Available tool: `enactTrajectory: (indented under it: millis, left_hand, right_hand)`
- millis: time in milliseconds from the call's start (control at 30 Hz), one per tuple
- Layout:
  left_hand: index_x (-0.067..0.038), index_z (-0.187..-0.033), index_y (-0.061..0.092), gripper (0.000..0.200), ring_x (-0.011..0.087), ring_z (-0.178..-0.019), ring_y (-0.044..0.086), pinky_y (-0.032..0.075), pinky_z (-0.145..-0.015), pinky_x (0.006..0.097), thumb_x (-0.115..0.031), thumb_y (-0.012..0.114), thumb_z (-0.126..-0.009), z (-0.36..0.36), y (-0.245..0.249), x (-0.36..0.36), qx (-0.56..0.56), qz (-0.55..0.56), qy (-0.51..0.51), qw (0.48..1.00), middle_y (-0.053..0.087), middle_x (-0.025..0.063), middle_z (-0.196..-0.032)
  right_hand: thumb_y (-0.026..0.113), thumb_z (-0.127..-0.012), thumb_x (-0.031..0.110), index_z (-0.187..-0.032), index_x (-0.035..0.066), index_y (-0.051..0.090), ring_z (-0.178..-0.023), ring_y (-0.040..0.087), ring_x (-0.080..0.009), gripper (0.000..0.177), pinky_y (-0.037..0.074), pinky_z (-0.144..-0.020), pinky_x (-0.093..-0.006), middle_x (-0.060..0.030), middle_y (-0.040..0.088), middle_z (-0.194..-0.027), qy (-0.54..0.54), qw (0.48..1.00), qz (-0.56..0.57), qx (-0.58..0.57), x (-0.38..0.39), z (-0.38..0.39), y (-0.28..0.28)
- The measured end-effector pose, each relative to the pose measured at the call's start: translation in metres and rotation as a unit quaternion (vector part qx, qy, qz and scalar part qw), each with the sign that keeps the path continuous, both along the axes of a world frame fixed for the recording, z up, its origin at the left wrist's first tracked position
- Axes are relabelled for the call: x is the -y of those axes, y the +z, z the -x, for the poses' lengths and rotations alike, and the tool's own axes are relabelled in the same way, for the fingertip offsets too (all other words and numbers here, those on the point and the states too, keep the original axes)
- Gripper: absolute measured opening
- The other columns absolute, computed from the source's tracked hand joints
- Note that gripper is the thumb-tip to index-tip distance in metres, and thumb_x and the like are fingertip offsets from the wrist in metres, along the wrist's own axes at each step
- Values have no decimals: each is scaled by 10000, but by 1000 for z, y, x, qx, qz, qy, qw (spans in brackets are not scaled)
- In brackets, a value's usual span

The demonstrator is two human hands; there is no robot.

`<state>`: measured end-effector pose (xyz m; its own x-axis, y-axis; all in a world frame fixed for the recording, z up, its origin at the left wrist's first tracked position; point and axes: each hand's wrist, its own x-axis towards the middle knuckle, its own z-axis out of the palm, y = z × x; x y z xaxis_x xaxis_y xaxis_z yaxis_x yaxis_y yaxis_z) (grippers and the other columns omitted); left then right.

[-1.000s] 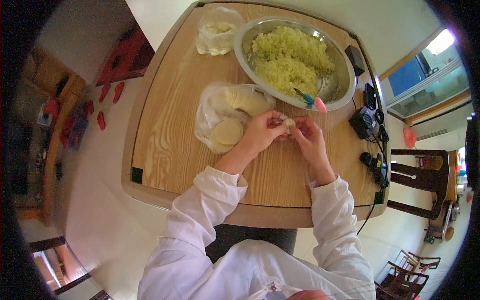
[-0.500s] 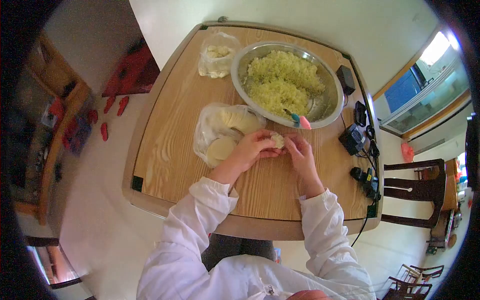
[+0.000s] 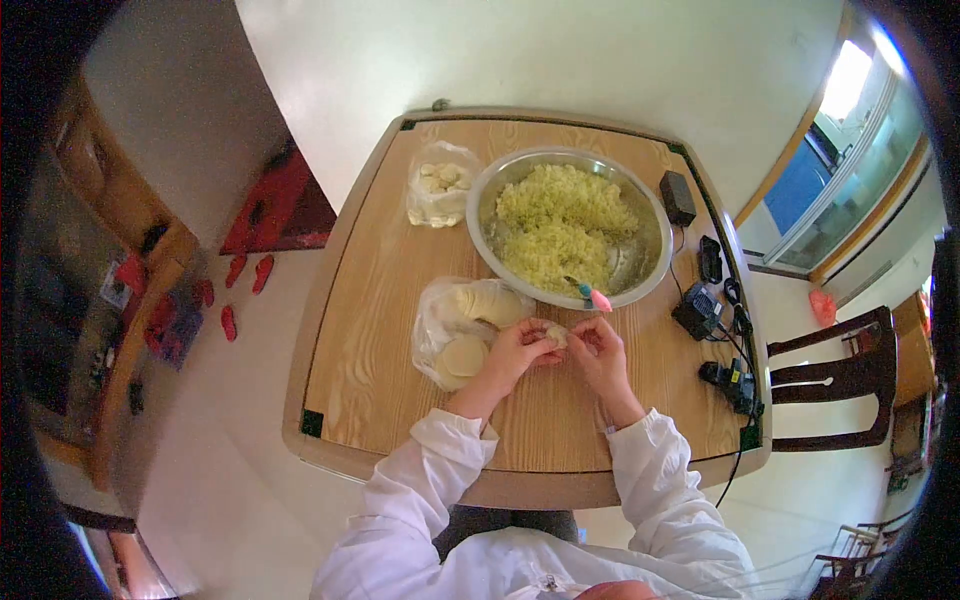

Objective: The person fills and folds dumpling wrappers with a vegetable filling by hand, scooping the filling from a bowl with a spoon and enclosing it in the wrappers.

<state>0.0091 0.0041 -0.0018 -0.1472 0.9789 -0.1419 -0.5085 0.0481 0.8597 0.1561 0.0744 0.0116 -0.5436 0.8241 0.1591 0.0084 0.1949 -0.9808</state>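
Between both hands is a small pale dumpling (image 3: 555,335), partly covered by fingers. My left hand (image 3: 522,350) closes its fingers on the dumpling's left side, and my right hand (image 3: 598,358) pinches its right edge. Just left of my left hand, an open plastic bag (image 3: 428,325) holds a stack of round dough wrappers (image 3: 490,303) and a loose wrapper (image 3: 464,356). Beyond the hands stands a large metal bowl (image 3: 482,230) of shredded pale-green filling (image 3: 565,215). A utensil with a pink and teal handle (image 3: 592,295) leans on its near rim.
Another plastic bag (image 3: 438,205) with pale pieces sits at the wooden table's (image 3: 370,380) back left. Along the right edge lie a black box (image 3: 677,198), adapters (image 3: 698,310) and cables. A dark wooden chair (image 3: 835,385) stands to the right.
The camera view has shifted, so the table and bowl appear lower in the frame. Both hands stay together at the dumpling, with the fingers slightly repositioned.
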Motion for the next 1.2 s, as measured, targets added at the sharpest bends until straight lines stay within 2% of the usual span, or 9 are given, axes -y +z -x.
enactTrajectory:
  millis: [200, 467, 633, 733, 800, 900, 1000, 1100, 1200]
  left_hand:
    - [12, -1007, 519, 214, 228, -847, 600, 525, -742, 320, -56, 562, -809, -3, 4, 1, 18, 32, 11, 999, 575, 103, -959]
    - [4, -1021, 511, 242, 222, -823, 607, 533, -693, 317, -43, 573, -792, 4, 17, 4, 94, 10, 10, 995, 585, 96, -937]
    - [-26, -1025, 520, 265, 180, -753, 597, 523, -641, 298, -42, 595, -771, 44, 41, 21, -32, -47, 159, 986, 591, 74, -891]
    - [-26, -1004, 526, 245, 129, -711, 566, 469, -632, 250, -69, 589, -771, 118, 31, 37, -248, -4, 300, 921, 587, 57, -854]
    - [-23, -960, 539, 225, 134, -690, 556, 451, -632, 258, -86, 599, -752, 163, 19, 39, -382, 4, 416, 825, 591, 53, -800]
    - [-7, -958, 552, 252, 167, -705, 569, 460, -660, 289, -126, 618, -746, 212, 0, 52, -512, 140, 373, 761, 599, 72, -775]
    - [7, -967, 564, 302, 211, -713, 582, 464, -672, 320, -175, 640, -738, 228, -22, 53, -540, 118, 358, 753, 606, 104, -795]
    - [10, -966, 576, 339, 251, -767, 580, 458, -723, 346, -220, 660, -732, 208, -28, 59, -594, 59, 482, 641, 606, 125, -817]
    - [-5, -950, 583, 331, 263, -813, 564, 435, -750, 370, -226, 672, -719, 199, -29, 54, -611, 120, 505, 598, 602, 127, -810]
  right_hand:
    - [590, -756, -30, -836, -4, 550, -823, 559, -122, 93, 466, -723, -256, -68, 562, -973, -39, 988, -142, 45, 7, 3, 15]
    - [600, -765, 27, -899, 15, 566, -732, 549, -116, 139, 457, -655, -258, -70, 595, -844, -68, 997, -41, -4, -6, 3, -2]
    - [606, -757, 51, -898, 13, 579, -660, 542, -117, 149, 451, -616, -267, -64, 598, -768, -23, 990, -106, 86, -11, 0, -11]
    - [602, -750, 51, -866, 22, 583, -640, 544, -135, 121, 450, -608, -273, -74, 596, -744, -30, 995, -75, 60, -12, 1, -13]
    - [586, -751, 35, -852, 31, 580, -628, 548, -147, 100, 444, -592, -264, -73, 597, -734, -25, 990, -125, 66, -18, 0, -27]
    - [577, -753, 33, -846, 33, 582, -623, 549, -154, 93, 442, -580, -268, -76, 596, -733, -25, 988, -144, 49, -15, 3, -21]
    - [568, -755, 29, -835, 32, 584, -621, 548, -156, 82, 442, -570, -278, -83, 597, -736, -26, 987, -148, 55, -12, 5, -12]
    - [564, -751, 25, -827, 32, 584, -622, 545, -162, 79, 440, -567, -290, -91, 591, -737, -12, 990, -136, 45, -15, 4, -18]
    - [569, -751, 20, -837, 24, 578, -655, 555, -169, 87, 448, -595, -289, -93, 581, -760, -12, 985, -152, 84, -16, 4, -24]
